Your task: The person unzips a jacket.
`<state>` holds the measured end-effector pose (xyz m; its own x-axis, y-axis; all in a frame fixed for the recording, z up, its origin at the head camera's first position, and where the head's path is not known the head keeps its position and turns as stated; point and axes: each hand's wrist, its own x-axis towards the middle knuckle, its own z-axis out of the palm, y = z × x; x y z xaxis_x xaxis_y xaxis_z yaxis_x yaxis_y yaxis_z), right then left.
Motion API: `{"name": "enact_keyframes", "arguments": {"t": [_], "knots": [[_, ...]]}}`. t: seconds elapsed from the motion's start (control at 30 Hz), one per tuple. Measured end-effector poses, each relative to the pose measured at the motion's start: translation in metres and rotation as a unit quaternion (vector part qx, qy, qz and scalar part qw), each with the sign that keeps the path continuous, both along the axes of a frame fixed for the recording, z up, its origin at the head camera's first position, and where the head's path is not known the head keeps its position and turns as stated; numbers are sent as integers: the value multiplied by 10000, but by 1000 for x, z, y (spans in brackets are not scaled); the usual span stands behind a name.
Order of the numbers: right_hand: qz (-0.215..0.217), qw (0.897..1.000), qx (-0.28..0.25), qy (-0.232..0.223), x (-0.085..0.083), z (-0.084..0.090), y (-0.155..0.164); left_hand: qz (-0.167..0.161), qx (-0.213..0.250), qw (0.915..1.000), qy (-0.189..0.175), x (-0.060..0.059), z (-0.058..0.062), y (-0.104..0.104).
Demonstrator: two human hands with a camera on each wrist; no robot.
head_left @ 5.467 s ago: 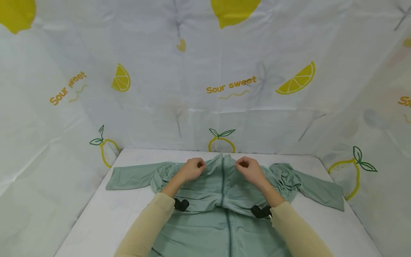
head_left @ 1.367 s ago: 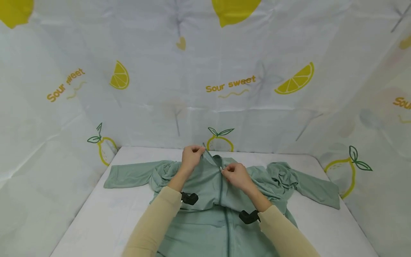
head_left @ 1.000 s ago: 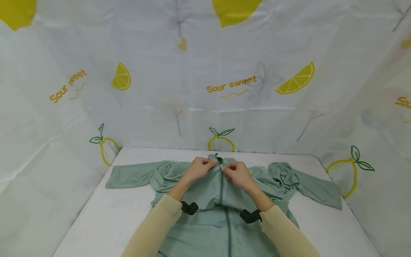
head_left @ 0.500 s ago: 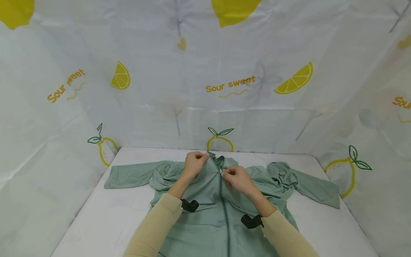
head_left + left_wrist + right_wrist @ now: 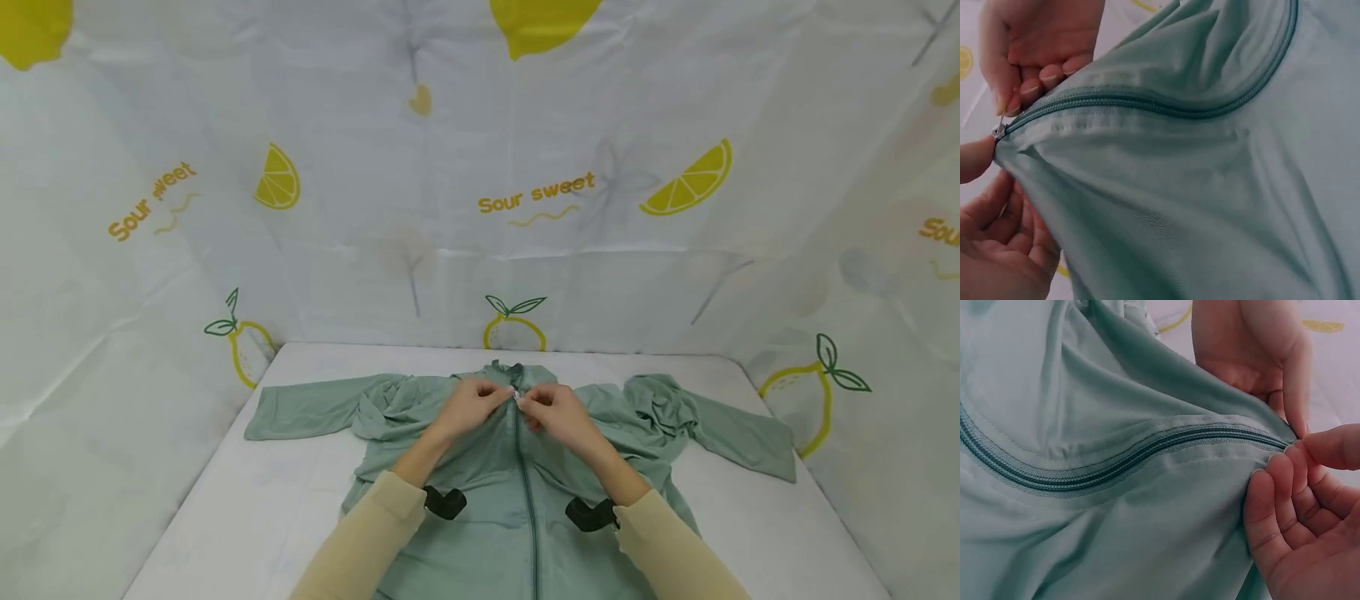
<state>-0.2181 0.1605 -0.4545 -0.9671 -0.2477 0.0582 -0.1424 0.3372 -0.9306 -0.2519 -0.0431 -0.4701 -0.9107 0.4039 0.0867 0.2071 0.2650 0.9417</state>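
White table [image 5: 247,517] under a lemon-printed cloth backdrop [image 5: 540,196], as I log it from my remote station.

Item 1: green zip jacket [image 5: 480,467], lying front-up across the middle of the table, collar toward the far edge, hem toward the near edge. Zipper [image 5: 525,492] closed along the stretch I can see, running down the centre.

Item 2: zipper pull [image 5: 516,395], a small silver tab just below the collar, lifted slightly with the cloth around it.

Item 3: left hand [image 5: 468,406], fingers curled, pinching the jacket cloth on the left of the zipper, right at the pull.

Item 4: right hand [image 5: 558,411], thumb and forefinger closed on the zipper pull; the wrist views show the fingertips of both hands meeting at the zipper's end.

Item 5: left sleeve [image 5: 300,410], stretched flat toward the table's left edge.

Item 6: right sleeve [image 5: 720,429], bunched at the shoulder, reaching toward the right edge.

Item 7: black wrist cameras [image 5: 446,502], one strapped below each of the person's beige-sleeved forearms.
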Motion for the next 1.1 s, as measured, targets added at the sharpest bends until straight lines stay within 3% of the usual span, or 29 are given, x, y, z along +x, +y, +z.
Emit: {"name": "enact_keyframes", "arguments": {"t": [0.1,0.23,0.33,0.43,0.57,0.63,0.77,0.87,0.97,1.1], "knots": [[98,9997,169,132,1,-1,0,195,218,9995,-154,-1,2,2],[266,9979,517,284,5,-5,1,896,371,9950,-238,-4,5,0],[362,9968,633,315,8,-8,3,1421,357,9887,-326,-8,6,-4],[417,9971,575,280,10,-10,5,1616,120,9865,-224,-9,5,-8],[409,9986,336,99,11,-10,7,1675,-202,9852,287,-2,5,-11],[393,9990,235,4,12,-9,8,1527,-463,9856,566,3,5,-11],[367,9992,147,-64,13,-6,10,639,-898,9920,608,11,4,-5],[328,9993,140,-52,12,-5,9,169,-614,9977,228,12,1,0],[319,9994,139,-37,12,-5,8,247,-225,9994,-66,11,0,3],[415,9985,354,9,16,-7,8,812,-2,9966,-152,8,3,2]]}}
